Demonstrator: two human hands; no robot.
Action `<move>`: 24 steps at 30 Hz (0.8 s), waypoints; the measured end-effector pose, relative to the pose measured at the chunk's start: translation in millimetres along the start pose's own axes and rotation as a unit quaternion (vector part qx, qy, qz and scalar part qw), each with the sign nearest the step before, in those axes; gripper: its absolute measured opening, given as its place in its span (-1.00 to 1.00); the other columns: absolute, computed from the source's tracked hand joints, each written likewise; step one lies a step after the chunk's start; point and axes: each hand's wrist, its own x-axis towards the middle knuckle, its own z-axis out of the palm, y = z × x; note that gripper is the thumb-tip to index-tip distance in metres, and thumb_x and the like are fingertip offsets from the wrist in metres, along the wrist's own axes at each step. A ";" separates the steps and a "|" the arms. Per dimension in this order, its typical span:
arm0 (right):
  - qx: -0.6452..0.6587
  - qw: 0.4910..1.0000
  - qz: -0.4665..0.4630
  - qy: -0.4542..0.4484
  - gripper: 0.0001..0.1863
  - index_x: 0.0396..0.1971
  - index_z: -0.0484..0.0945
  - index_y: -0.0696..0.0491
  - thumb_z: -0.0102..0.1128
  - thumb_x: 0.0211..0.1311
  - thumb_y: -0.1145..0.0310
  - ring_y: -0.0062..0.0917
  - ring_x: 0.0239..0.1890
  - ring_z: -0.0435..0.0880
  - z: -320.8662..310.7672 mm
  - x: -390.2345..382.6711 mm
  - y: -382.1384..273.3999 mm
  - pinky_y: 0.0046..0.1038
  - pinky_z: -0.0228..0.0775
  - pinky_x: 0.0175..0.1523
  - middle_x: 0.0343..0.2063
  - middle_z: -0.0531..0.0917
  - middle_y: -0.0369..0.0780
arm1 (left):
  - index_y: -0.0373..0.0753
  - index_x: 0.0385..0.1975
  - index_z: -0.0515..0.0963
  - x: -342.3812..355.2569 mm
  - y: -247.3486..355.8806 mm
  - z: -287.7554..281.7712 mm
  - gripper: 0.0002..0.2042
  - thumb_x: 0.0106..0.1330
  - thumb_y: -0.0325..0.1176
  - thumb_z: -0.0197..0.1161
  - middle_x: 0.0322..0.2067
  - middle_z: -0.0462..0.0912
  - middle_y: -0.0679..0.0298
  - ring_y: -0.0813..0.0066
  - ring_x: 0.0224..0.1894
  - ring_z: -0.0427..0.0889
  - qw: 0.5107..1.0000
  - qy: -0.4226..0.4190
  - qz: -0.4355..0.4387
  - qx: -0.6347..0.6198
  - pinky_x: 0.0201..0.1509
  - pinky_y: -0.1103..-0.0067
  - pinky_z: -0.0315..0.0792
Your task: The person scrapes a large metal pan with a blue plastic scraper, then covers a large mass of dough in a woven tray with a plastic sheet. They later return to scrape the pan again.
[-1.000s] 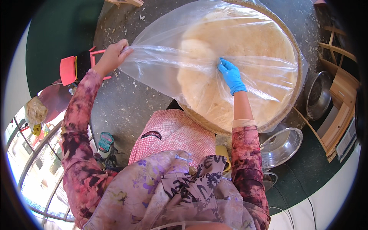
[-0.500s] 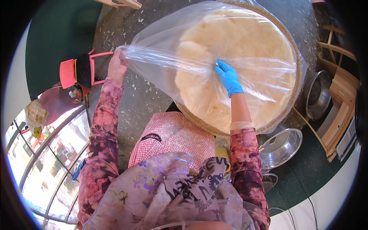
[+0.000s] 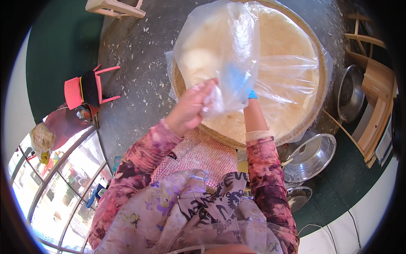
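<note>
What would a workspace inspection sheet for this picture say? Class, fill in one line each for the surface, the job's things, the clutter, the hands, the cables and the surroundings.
Surface: grey mottled floor, strewn with pale flecks.
Job's things: clear plastic sheet, partly lifted off a flat pale dough round lying in a wide round woven tray.
Clutter: metal bowls to the right of the tray; small red chair on the left.
Hands: left hand bare, gripping the bunched sheet; right hand in a blue glove, under the raised sheet, grip hidden.
Cables: thin pale cable at lower right.
Surroundings: wooden frame on the right; railing at lower left.
</note>
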 end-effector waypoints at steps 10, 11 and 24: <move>0.462 0.883 0.027 0.078 -0.59 0.06 0.34 0.08 -0.05 0.26 0.24 -0.54 -0.02 0.43 -7.5 -41.0 42.5 -0.50 0.30 0.09 -0.04 0.48 -0.25 | -0.33 -0.13 0.41 97.1 -68.0 25.9 -0.76 0.28 -0.36 0.16 -0.43 0.52 0.40 0.72 -0.48 0.45 0.997 -0.006 -0.058 0.056 -0.41 0.75 0.38; 0.493 0.866 0.027 0.084 -0.59 0.07 0.33 0.08 -0.06 0.27 0.23 -0.54 -0.02 0.43 -7.3 -42.3 44.8 -0.50 0.30 0.10 -0.04 0.47 -0.25 | -0.33 -0.14 0.42 105.3 -72.3 25.2 -0.77 0.28 -0.37 0.16 -0.42 0.53 0.39 0.70 -0.47 0.47 0.996 -0.011 -0.064 0.062 -0.40 0.73 0.40; 0.700 0.700 0.010 0.140 -0.56 0.14 0.25 0.02 -0.16 0.33 0.14 -0.51 0.09 0.36 28.1 -49.4 79.2 -0.49 0.26 0.15 0.06 0.39 -0.25 | -0.40 -0.24 0.52 173.3 -94.5 29.9 -0.81 0.26 -0.39 0.15 -0.38 0.62 0.22 0.50 -0.38 0.61 0.953 -0.008 -0.172 0.250 -0.28 0.56 0.53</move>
